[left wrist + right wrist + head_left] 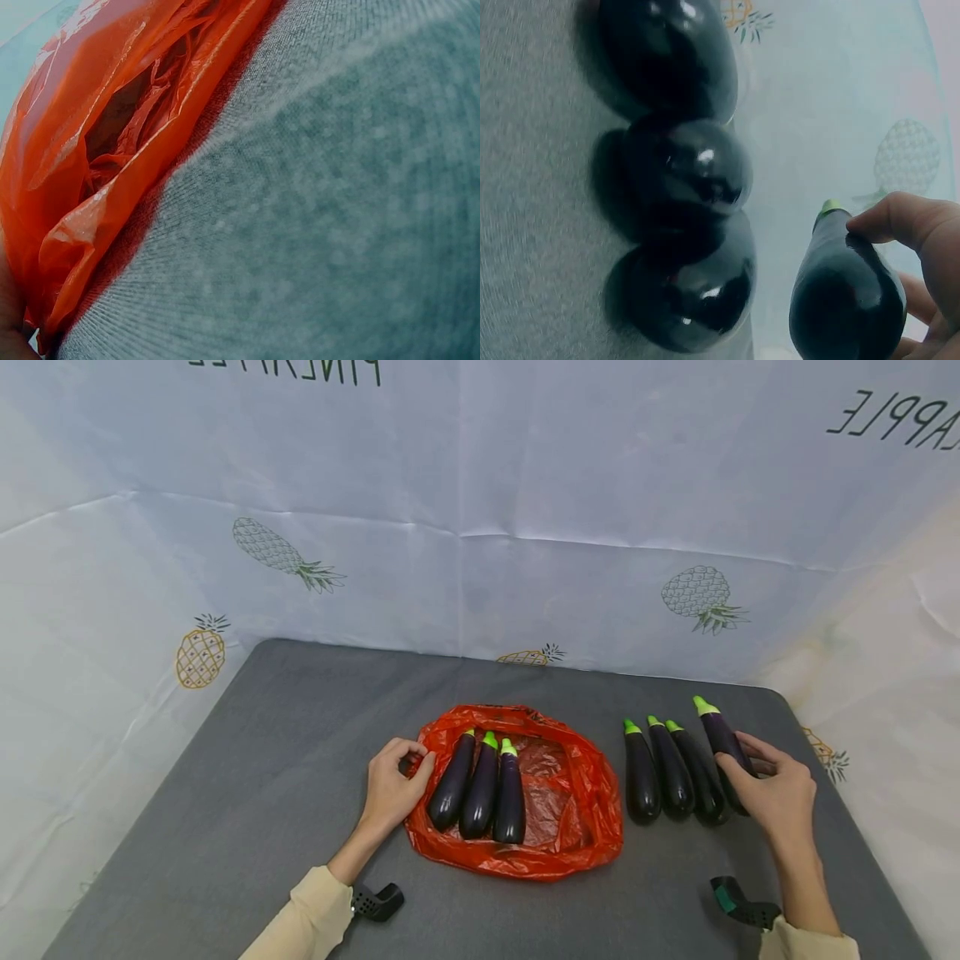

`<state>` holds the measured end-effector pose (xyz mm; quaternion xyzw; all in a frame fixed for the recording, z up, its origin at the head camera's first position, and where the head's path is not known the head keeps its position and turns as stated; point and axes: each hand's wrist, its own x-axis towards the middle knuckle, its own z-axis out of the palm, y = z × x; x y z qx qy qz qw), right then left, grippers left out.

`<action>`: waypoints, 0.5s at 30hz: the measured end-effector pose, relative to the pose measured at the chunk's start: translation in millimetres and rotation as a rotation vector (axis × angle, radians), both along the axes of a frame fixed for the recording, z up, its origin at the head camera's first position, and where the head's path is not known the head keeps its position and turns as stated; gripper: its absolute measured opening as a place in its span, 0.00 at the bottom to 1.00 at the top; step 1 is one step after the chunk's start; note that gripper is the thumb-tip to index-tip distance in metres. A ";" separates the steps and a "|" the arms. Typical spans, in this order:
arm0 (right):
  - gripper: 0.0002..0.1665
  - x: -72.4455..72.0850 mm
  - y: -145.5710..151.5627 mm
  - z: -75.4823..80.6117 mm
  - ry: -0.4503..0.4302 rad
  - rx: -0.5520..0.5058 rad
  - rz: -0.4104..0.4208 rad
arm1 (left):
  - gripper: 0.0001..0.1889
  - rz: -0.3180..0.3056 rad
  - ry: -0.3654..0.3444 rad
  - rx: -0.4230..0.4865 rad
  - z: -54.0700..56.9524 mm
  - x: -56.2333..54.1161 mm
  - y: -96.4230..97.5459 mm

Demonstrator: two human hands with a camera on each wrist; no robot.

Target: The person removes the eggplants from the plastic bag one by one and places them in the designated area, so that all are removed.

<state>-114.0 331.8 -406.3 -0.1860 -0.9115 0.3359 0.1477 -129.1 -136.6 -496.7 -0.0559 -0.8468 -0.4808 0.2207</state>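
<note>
A red plastic bag [551,864] lies spread on the table with its mouth wide, and three dark eggplants [480,789] rest side by side in its left part. My left hand [395,783] pinches the bag's left rim; in the left wrist view the red film [112,172] runs down to the hand at the lower left corner. To the right of the bag, my right hand [776,785] grips an eggplant [847,292] between thumb and fingers, its green stem pointing away. Three more eggplants [675,772] lie in a row just left of that hand.
The grey table [300,735] ends at a white cloth backdrop [450,593] printed with pineapples. Dark wrist devices [378,902] show beside both forearms. A stretch of grey tabletop separates the bag from the row of eggplants.
</note>
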 end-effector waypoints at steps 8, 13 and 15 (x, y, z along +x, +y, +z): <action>0.31 -1.8 11.7 -8.9 -0.046 -0.002 0.007 | 0.04 0.001 0.018 -0.007 -1.5 0.0 0.2; 0.32 -2.5 19.3 -15.3 -0.076 0.003 0.017 | 0.04 0.004 0.020 -0.008 -2.8 0.2 0.1; 0.32 -2.2 21.8 -17.9 -0.085 0.004 0.024 | 0.04 0.003 0.021 -0.007 -3.2 0.1 0.0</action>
